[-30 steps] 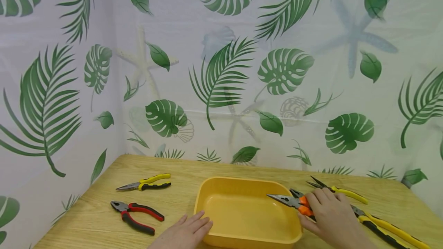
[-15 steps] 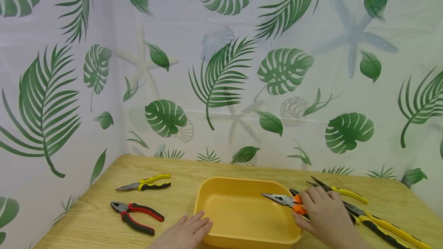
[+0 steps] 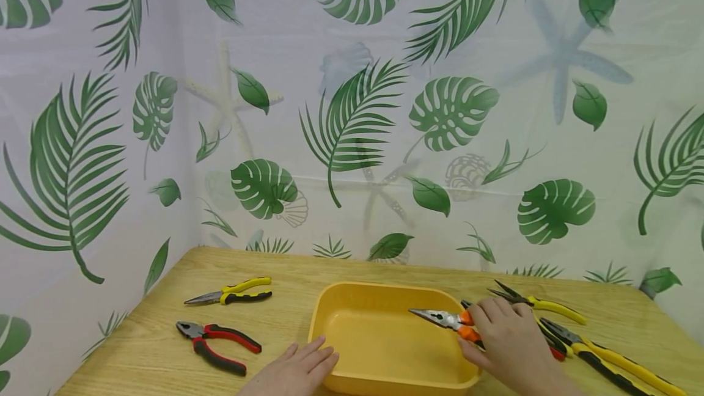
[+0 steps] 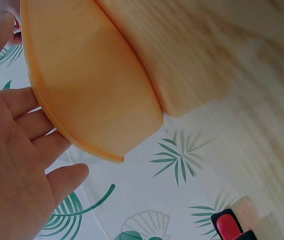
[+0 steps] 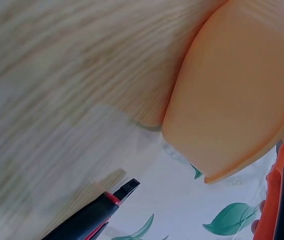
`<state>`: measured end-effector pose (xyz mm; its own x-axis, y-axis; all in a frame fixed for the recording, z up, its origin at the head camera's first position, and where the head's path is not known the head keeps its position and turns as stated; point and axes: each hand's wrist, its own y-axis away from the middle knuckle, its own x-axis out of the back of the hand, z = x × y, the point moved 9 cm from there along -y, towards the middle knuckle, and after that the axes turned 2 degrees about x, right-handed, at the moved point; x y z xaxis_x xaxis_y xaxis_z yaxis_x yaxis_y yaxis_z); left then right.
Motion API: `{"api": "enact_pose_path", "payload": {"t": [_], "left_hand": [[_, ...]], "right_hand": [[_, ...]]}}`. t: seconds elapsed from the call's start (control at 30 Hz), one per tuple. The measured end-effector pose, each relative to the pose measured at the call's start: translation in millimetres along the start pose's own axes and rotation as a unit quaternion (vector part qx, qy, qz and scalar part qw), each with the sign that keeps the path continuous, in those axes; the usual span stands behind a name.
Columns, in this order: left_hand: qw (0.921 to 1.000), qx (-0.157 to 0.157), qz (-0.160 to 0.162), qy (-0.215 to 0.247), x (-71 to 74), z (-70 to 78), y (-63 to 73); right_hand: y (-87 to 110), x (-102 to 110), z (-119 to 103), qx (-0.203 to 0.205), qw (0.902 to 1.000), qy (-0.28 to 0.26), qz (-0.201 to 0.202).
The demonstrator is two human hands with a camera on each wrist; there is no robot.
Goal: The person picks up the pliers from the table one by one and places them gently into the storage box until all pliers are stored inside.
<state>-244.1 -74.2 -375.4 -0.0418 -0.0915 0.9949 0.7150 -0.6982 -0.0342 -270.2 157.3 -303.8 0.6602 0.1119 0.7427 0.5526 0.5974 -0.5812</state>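
In the head view, my right hand [image 3: 508,341] grips orange-handled needle-nose pliers [image 3: 440,318], their metal tips pointing left over the yellow plastic box [image 3: 396,382]. Part of their orange and black handle [image 5: 273,200] shows at the right edge of the right wrist view. My left hand [image 3: 297,371] rests its outstretched fingers on the box's left rim. From the left wrist, the fingers [image 4: 37,122] meet the rim and the thumb lies apart, outside it. Beneath my right hand lies a mostly hidden tool with a red and black handle end [image 3: 558,354].
Left of the box lie yellow-black needle-nose pliers [image 3: 228,293] and red-black combination pliers [image 3: 217,344]. To the right are yellow-handled long-nose pliers [image 3: 555,306] and longer yellow-black pliers [image 3: 610,356]. A leaf-printed cloth [image 3: 352,225] stands behind the wooden table [image 3: 137,347].
My right hand has moved left with the orange-handled pliers, bringing their tips further over the box. More of the red-black handle end shows behind it. My left hand has stayed on the rim.
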Motion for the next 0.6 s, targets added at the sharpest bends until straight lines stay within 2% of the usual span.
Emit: {"api": "enact_pose_path", "payload": {"t": [0.2, 0.43, 0.6], "left_hand": [[0.9999, 0.003, -0.003, 0.012, 0.0, -0.2, 0.6], [0.9999, 0.007, -0.005, 0.01, -0.4, 0.0, 0.1], [0.9999, 0.01, -0.007, 0.012, -0.5, -0.7, 0.1]], "right_hand": [[-3.1, -3.1, -4.6, -0.003, 0.9999, -0.001, -0.015], [-4.5, -5.1, -9.7, 0.013, 0.9998, 0.003, -0.012], [-6.7, -9.4, -13.5, 0.02, 0.9994, 0.014, -0.025]]}}
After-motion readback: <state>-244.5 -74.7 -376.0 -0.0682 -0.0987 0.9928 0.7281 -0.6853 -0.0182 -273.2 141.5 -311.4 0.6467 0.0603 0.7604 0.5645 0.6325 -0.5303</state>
